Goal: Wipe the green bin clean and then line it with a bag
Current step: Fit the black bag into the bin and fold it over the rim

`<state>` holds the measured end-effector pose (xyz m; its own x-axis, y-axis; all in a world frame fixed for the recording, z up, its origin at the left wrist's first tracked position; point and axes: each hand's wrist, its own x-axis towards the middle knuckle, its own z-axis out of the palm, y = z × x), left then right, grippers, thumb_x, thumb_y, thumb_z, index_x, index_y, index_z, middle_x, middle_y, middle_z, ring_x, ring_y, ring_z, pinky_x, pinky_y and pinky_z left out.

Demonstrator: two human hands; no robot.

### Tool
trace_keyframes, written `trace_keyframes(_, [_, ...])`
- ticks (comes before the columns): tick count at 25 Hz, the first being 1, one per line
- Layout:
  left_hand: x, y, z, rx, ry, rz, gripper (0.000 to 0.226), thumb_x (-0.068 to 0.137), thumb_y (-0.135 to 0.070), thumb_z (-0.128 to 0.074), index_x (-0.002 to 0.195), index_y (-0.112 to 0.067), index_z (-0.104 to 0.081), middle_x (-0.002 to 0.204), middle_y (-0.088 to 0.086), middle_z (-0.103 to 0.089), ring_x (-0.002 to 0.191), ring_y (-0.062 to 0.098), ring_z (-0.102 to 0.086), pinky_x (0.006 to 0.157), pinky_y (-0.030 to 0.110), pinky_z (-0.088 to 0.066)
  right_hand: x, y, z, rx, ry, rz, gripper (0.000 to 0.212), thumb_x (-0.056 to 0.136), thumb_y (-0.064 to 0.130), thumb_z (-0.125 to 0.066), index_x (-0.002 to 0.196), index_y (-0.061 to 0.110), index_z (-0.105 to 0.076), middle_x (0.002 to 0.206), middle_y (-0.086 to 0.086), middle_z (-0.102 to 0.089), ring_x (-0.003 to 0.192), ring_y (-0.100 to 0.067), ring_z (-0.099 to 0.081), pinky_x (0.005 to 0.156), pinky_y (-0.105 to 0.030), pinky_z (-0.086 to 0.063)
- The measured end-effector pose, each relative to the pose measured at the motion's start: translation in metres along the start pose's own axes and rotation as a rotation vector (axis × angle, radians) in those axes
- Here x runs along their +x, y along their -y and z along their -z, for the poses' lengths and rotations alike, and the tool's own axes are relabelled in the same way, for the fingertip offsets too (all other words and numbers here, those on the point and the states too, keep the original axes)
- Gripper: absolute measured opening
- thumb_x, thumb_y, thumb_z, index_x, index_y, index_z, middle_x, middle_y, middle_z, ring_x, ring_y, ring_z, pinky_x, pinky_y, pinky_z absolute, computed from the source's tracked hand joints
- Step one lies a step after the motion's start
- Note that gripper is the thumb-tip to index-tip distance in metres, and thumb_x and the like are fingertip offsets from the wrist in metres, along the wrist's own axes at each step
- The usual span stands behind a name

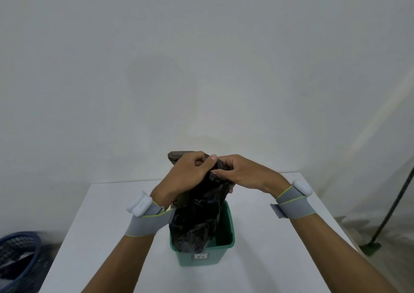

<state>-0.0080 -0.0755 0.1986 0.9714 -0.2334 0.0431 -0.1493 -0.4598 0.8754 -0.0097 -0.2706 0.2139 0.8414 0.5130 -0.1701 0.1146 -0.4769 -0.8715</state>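
A small green bin (226,245) stands upright on the white table (100,225), with a white label on its near side. A crumpled black plastic bag (199,216) hangs down into the bin's left half. My left hand (188,176) and my right hand (242,174) both pinch the bag's top edge above the bin, close together. A grey-brown cloth (177,155) peeks out behind my left hand, and I cannot tell whether that hand holds it. Both wrists wear grey bands with white pods.
A dark blue basket (18,257) sits on the floor at the lower left. A dark pole on a green base (380,227) leans at the right. A plain white wall lies behind the table.
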Motion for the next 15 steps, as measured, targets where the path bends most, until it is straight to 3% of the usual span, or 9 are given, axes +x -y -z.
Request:
trace_keyframes(2, [0.001, 0.002, 0.002, -0.019, -0.062, -0.008, 0.043, 0.106, -0.034, -0.062, 0.069, -0.018, -0.048, 0.057, -0.009, -0.039, 0.055, 0.01, -0.036, 0.062, 0.032, -0.031, -0.001, -0.002, 0.001, 0.057, -0.013, 0.008, 0.028, 0.103, 0.04, -0.061, 0.097, 0.015, -0.07, 0.083, -0.002, -0.069, 0.074, -0.018, -0.067, 0.067, -0.03, -0.056])
trace_keyframes(4, [0.0, 0.004, 0.01, -0.21, -0.095, 0.031, 0.041, 0.106, -0.03, -0.062, 0.07, -0.019, -0.045, 0.06, -0.006, -0.04, 0.059, 0.013, -0.036, 0.061, 0.033, -0.03, -0.003, -0.008, 0.01, 0.111, -0.081, -0.009, 0.045, 0.105, 0.046, -0.054, 0.093, 0.003, -0.062, 0.082, -0.006, -0.065, 0.075, -0.021, -0.065, 0.069, -0.033, -0.057])
trace_keyframes(7, [-0.001, 0.009, 0.026, -0.414, -0.136, 0.095, 0.026, 0.108, -0.02, -0.06, 0.083, -0.013, -0.054, 0.077, 0.011, -0.052, 0.072, 0.023, -0.046, 0.069, 0.038, -0.041, -0.009, -0.022, 0.026, 0.037, -0.185, -0.102, 0.046, 0.106, 0.045, -0.05, 0.081, 0.007, -0.057, 0.075, -0.004, -0.061, 0.069, -0.019, -0.062, 0.067, -0.033, -0.06])
trace_keyframes(10, [-0.003, 0.019, 0.04, -0.476, -0.141, 0.147, 0.019, 0.106, -0.01, -0.058, 0.087, -0.01, -0.06, 0.077, 0.01, -0.07, 0.068, 0.021, -0.066, 0.064, 0.03, -0.058, -0.018, -0.033, 0.044, -0.31, -0.252, -0.27, 0.038, 0.105, 0.04, -0.051, 0.078, 0.013, -0.059, 0.073, -0.003, -0.068, 0.066, -0.017, -0.069, 0.066, -0.034, -0.061])
trace_keyframes(12, [-0.006, 0.027, 0.045, -0.465, -0.161, 0.157, 0.017, 0.104, -0.005, -0.054, 0.09, -0.009, -0.062, 0.073, 0.008, -0.071, 0.062, 0.015, -0.066, 0.06, 0.025, -0.057, -0.024, -0.038, 0.056, -0.686, -0.241, -0.413, 0.032, 0.102, 0.039, -0.049, 0.087, 0.013, -0.059, 0.08, -0.003, -0.07, 0.078, -0.023, -0.07, 0.072, -0.042, -0.056])
trace_keyframes(15, [-0.01, 0.034, 0.047, -0.422, -0.198, 0.127, 0.022, 0.101, 0.0, -0.049, 0.086, -0.01, -0.062, 0.066, -0.003, -0.068, 0.058, 0.01, -0.061, 0.055, 0.022, -0.052, -0.032, -0.035, 0.063, -1.068, -0.276, -0.595, 0.031, 0.097, 0.051, -0.049, 0.098, 0.02, -0.055, 0.102, 0.0, -0.062, 0.097, -0.026, -0.063, 0.079, -0.038, -0.039])
